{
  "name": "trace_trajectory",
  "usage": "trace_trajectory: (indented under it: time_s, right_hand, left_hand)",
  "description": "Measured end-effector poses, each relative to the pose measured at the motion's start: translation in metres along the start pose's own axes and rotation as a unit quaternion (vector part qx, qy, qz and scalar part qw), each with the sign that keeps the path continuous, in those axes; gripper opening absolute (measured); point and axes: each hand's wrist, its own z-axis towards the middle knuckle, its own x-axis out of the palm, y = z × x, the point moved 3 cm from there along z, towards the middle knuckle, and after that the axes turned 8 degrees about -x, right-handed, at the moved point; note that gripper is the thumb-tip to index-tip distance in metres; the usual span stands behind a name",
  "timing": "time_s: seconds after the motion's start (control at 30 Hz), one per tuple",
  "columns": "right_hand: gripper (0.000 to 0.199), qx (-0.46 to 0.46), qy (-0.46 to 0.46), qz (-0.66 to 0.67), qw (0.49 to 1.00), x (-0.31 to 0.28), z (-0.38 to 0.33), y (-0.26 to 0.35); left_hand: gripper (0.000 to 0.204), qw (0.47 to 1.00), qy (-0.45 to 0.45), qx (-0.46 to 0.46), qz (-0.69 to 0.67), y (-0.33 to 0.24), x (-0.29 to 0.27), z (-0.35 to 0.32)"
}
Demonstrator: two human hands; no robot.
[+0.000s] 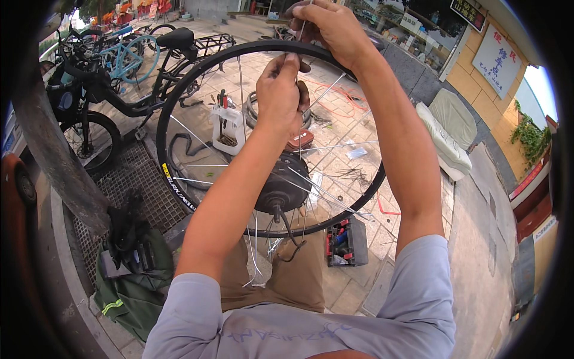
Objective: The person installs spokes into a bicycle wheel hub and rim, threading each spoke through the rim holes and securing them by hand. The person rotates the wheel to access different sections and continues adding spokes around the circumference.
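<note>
Head view, looking down over grey sleeves and brown trousers at a bicycle wheel held upright in front of the body. Black rim (179, 107) forming a wide hoop, dark hub motor (282, 186) at its centre just above the knees, with a short cable hanging under it. Thin silver spokes (326, 194) fanning out from the hub, several loose and splayed, not all reaching the rim.

Left hand (281, 90) raised inside the hoop near the top of the rim, fingers pinched together on the upper end of one spoke running down toward the hub. Right hand (332, 27) higher, resting over the top of the rim from outside, fingers closed on a thin metal piece at the rim's edge; hard to tell whether a spoke end or a small tool. Both hands close together, the rim passing between them.

Paved ground beyond the wheel. White tool caddy (228, 128) with red-handled tools standing seen through the hoop, a coil of dark inner tube (185, 146) beside it. Open black and red tool case (345, 242) on the tiles by the right knee. Green bag (128, 293) with dark gear on top at lower left, lying on a metal grate (140, 191). Black bicycle (125, 90) and a light blue one (128, 57) parked at upper left. Pale cushions (445, 134) along the kerb at right.
</note>
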Motion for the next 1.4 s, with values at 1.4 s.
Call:
trace_trajectory:
  time_s: [1.4]
  right_hand:
    - [0.025,-0.009,0.034,-0.039,0.999,-0.001,0.001,-0.002]
  left_hand:
    - [0.015,0.997,0.065,0.006,-0.043,0.002,0.005,-0.006]
